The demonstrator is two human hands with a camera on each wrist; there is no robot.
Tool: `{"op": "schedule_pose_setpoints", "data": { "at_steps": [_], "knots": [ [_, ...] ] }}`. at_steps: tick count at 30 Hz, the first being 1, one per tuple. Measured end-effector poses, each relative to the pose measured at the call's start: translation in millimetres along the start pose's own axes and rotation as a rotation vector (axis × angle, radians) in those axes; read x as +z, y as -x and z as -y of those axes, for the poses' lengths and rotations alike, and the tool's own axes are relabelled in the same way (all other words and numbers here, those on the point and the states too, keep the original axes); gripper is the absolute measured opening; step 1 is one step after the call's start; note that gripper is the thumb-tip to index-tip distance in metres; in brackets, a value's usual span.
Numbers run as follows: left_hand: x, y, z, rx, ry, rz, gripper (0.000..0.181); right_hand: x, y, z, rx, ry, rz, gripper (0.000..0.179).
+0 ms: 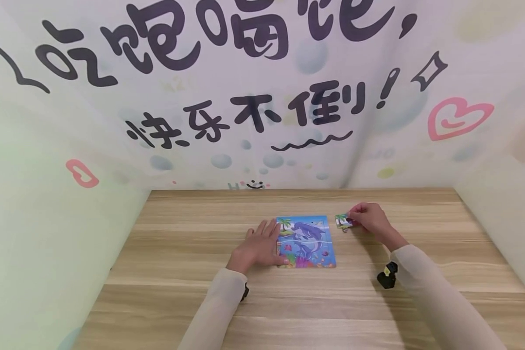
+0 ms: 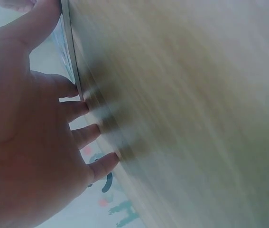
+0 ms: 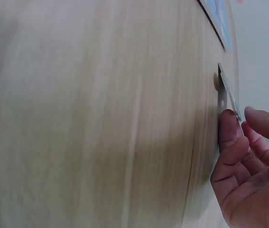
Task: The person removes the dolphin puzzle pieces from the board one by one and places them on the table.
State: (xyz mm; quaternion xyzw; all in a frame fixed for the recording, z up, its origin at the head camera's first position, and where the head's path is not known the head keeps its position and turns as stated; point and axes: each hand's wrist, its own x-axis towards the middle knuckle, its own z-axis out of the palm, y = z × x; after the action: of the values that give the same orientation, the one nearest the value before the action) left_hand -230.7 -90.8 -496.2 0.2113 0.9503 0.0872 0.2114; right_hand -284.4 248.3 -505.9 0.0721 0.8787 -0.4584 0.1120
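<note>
A square dolphin jigsaw puzzle (image 1: 308, 239) in a flat tray lies on the table. My left hand (image 1: 259, 244) rests at its left side, fingers spread; the thumb lies over the lower left corner and the fingertips reach along the left edge. In the left wrist view, the fingertips (image 2: 106, 164) come down by the tray's edge. To the right of the puzzle, my right hand (image 1: 371, 218) pinches a puzzle piece (image 1: 341, 220) with a palm tree printed on it. From the right wrist view, this piece (image 3: 230, 90) is tilted, its near edge between thumb and fingers.
The wooden table (image 1: 179, 253) runs back to a white printed wall cloth (image 1: 245, 165) with dark lettering. Pale side walls (image 1: 35, 218) stand at left and right. A dark wrist device (image 1: 387, 275) hangs at the right cuff.
</note>
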Motion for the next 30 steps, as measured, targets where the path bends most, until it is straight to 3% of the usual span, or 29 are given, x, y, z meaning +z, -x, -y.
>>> {"op": "schedule_pose_setpoints", "data": {
  "at_steps": [9,30],
  "knots": [
    [-0.2,0.1,-0.2,-0.003,-0.002,0.004,0.104,-1.0,0.6,-1.2,-0.043,0.063,0.003,0.022],
    [-2.6,0.8,-0.8,-0.003,-0.014,0.012,0.103,-3.4,3.3,4.0,-0.047,0.097,0.011,0.023]
  ]
}}
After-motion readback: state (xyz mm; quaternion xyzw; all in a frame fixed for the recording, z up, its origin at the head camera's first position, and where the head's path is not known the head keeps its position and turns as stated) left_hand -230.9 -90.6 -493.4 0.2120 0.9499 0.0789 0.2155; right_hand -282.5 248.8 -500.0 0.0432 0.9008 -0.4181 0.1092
